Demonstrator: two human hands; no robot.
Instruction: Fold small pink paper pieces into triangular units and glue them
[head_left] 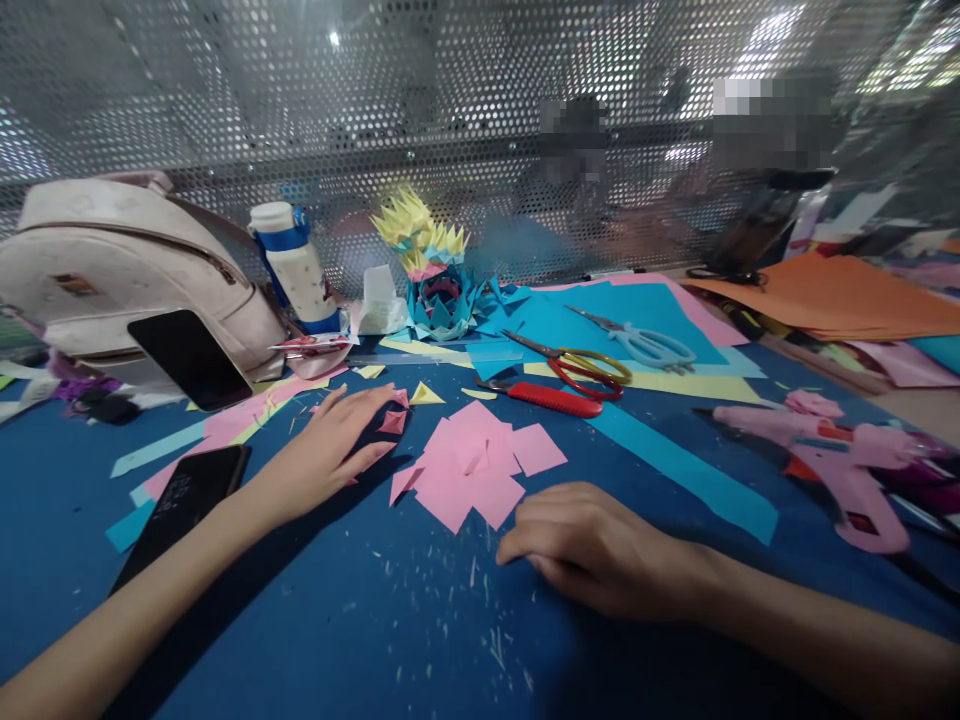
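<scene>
My left hand lies flat on the blue table, fingers stretched toward small folded pink paper pieces, its fingertips touching one of them. My right hand rests palm down with fingers curled, just below and right of a pile of pink paper squares. It holds nothing that I can see. A paper flower model in blue, pink and yellow stands at the back of the table.
A red utility knife, red-yellow scissors and pale blue scissors lie on blue and yellow sheets. A pink glue gun is at right. Two phones, a white bag and a bottle stand at left.
</scene>
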